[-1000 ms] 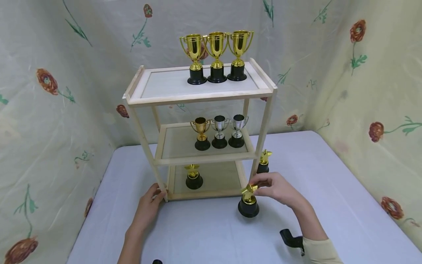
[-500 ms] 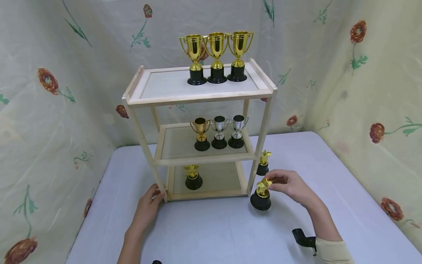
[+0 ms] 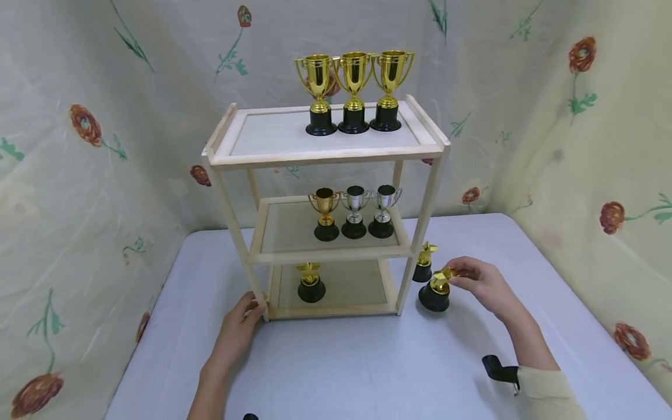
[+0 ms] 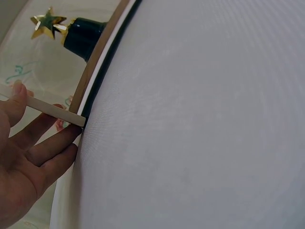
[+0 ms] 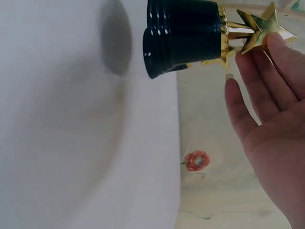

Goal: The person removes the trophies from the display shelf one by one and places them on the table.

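Observation:
My right hand [image 3: 485, 286] pinches a gold star trophy [image 5: 190, 36] by its star, to the right of the wooden shelf. Its black base hangs tilted above the table, with a shadow apart from it in the right wrist view. Just behind it stands another star trophy [image 3: 423, 265], beside the shelf's right front leg. My left hand [image 3: 238, 326] holds the foot of the left front leg [image 4: 57, 112], thumb on one side and fingers on the other. On the bottom shelf [image 3: 357, 286] one star trophy [image 3: 311, 286] stands upright, left of the middle.
Three gold cups [image 3: 354, 87] stand on the top shelf [image 3: 268, 137]. The middle shelf [image 3: 286, 233] bears a bronze-gold cup [image 3: 326, 216] and two silver cups [image 3: 354, 213]. Flowered cloth [image 3: 567, 163] surrounds the white table [image 3: 336, 367] at the back and sides.
My right hand has carried the star trophy rightward and away from me, from in front of the right leg to beside the standing one. My left hand has stayed on the leg.

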Tool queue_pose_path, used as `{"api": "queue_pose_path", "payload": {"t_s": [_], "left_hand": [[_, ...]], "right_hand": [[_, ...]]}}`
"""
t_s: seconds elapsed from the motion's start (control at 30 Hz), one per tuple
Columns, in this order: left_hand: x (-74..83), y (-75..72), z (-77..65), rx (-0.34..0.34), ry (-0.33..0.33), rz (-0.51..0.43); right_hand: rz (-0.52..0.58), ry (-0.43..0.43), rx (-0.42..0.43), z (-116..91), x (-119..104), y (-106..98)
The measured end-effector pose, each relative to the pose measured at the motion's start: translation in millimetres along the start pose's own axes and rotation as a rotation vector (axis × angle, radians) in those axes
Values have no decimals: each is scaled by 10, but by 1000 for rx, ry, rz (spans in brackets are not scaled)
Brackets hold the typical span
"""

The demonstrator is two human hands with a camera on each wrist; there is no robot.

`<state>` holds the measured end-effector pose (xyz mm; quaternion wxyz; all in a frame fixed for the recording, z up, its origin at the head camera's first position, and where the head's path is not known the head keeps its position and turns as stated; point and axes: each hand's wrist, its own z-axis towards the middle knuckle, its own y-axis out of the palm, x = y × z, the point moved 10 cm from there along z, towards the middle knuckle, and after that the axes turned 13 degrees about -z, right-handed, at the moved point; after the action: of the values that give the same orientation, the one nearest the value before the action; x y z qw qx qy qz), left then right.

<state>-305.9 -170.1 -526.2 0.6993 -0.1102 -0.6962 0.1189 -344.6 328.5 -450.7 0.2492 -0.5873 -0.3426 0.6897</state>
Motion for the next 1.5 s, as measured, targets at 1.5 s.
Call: {"api": "queue_pose_path", "payload": {"t_s": [1.5], "left_hand": [[-27,-23,32,15,5,13]], "right_hand": [[-121,110,133,615,555,-155]]}}
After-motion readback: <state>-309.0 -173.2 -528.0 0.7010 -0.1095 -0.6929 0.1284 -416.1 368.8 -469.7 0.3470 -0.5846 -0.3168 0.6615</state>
